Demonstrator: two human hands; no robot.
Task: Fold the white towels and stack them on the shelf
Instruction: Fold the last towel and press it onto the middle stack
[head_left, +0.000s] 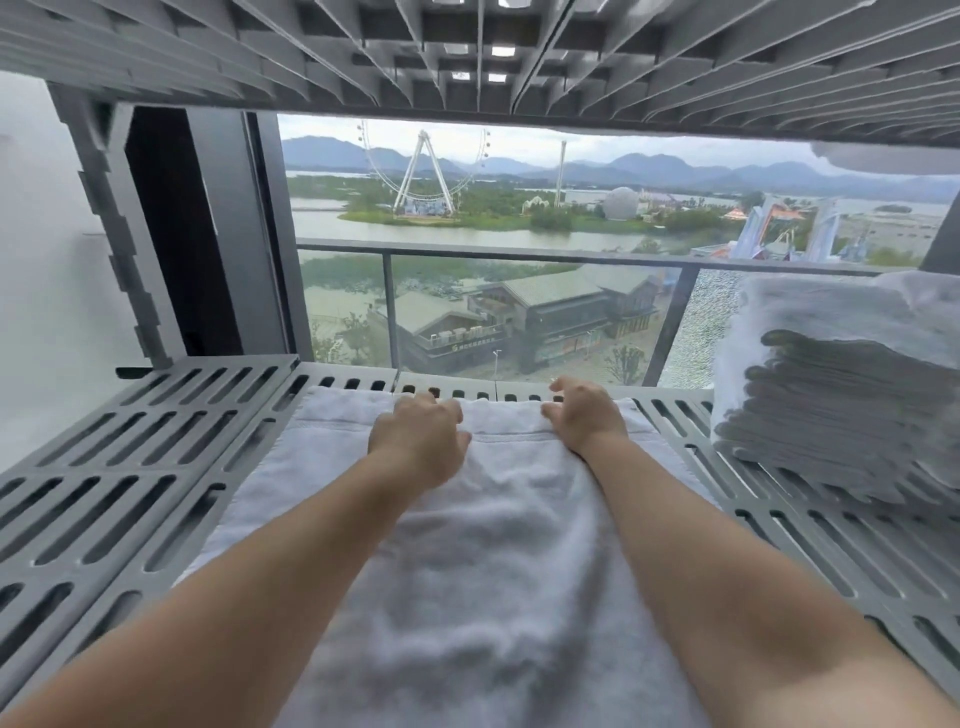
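Place: we are looking into a grey shelf, with an upper shelf close overhead and a window behind it.
Task's thing: one white towel lies on the shelf. It runs lengthwise from the near edge almost to the far edge, between the two forearms.
Left hand: it rests knuckles-up on the towel near its far end with the fingers curled down into the cloth. The tips are hidden, so we cannot tell whether it pinches the towel or only presses it.
Right hand: it sits at the towel's far edge with the fingers bent like a claw and the thumb against the cloth. We cannot tell whether it has any hold on it.
Progress, as we judge it: early to middle. The towel is on the shelf but lies long and loose. It may be folded once along its length, though we cannot confirm that. The cross folds and squaring up look not yet done, and we see no loose pile of finished white towels on this level.
Other stock: a wrapped stack stands at the right, well apart from the hands. Its many thin layers read grey through clear film.
Overhead right: a soft white edge hangs from the upper shelf. It may be a towel, but we are unsure.
Towel texture: fluffy terry pile, rumpled in the middle, with a flat woven band across the far end.
Shelf material: rigid moulded panels, plastic by the look, with rows of long rounded slots. The underside of the level above is ribbed.
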